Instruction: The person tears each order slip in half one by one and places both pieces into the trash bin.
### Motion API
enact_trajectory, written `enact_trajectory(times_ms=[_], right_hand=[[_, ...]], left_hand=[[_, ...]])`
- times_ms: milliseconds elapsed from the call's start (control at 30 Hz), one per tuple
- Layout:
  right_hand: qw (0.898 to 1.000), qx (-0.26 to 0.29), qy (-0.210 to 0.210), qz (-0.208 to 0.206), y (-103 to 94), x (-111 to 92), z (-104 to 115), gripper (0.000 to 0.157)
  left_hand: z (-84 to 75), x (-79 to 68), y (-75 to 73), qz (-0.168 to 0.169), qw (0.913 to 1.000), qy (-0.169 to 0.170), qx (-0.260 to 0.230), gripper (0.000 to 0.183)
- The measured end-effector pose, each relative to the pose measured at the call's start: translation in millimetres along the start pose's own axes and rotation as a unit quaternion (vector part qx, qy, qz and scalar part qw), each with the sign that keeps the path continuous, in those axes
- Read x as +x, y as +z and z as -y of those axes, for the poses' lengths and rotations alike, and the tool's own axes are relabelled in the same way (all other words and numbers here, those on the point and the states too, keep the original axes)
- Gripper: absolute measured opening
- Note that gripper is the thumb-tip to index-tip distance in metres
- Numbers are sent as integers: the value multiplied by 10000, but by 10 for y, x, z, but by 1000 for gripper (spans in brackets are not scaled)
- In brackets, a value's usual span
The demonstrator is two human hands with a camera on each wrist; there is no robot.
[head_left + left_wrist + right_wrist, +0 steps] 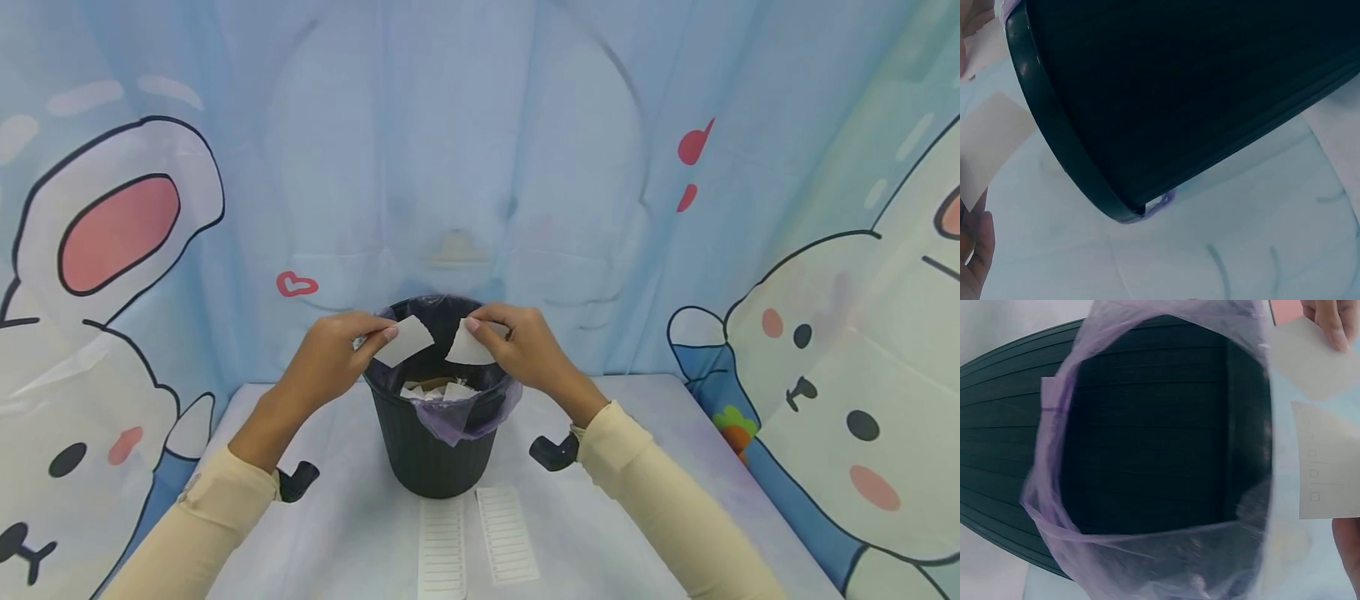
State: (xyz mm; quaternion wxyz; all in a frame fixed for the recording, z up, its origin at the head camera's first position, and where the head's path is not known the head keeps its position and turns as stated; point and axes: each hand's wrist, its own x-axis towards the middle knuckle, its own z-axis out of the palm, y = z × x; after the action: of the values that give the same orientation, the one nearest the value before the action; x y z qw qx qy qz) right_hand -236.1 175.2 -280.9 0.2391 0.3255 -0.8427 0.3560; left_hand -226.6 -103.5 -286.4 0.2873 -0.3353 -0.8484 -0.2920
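Note:
Above the rim of a black trash bin (435,458), my left hand (333,350) pinches a torn piece of white paper (403,342) between thumb and fingers. Facing it, my right hand (528,346) pinches a second torn piece (467,348), with a small gap between the two. In the right wrist view this right-hand piece (1325,472) shows a column of small printed checkboxes. Inside the bin lie several paper scraps (459,391). A thin purple bag (453,423) lines the bin and hangs over its front rim.
Two printed paper strips (442,550) with lines lie side by side on the pale table cover (330,525), just in front of the bin. Behind the bin hangs a light blue curtain (450,150) with cartoon rabbits. Black wrist mounts (555,452) stick out from both sleeves.

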Motion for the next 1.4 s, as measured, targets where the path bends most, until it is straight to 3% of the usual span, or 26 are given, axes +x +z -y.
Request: enact_trajectory(times_ms=[267,933,1067,1167,1300,1400], right_hand=[[10000,-41,36,73,116,-53,5,17],[9992,73,186,341,138,-152,-34,27],[9989,15,325,325,119,-201,-40,29],[9990,-58,413,166,92,-262,-39,30],[9990,-76,328,-282,49,-379,-39,29],[9977,33,35,-671,16,-504,-55,25]], left_hand=[[11,-32,61,482,9980,-398,-41,19],[-18,-42,74,951,9921,-815,-91,29],[-33,-88,55,933,9919,-855,-117,32],[-50,-151,46,829,9940,-704,-68,33],[-79,-270,39,526,9978,-366,153,32],[-110,-378,29,254,9990,-147,339,32]])
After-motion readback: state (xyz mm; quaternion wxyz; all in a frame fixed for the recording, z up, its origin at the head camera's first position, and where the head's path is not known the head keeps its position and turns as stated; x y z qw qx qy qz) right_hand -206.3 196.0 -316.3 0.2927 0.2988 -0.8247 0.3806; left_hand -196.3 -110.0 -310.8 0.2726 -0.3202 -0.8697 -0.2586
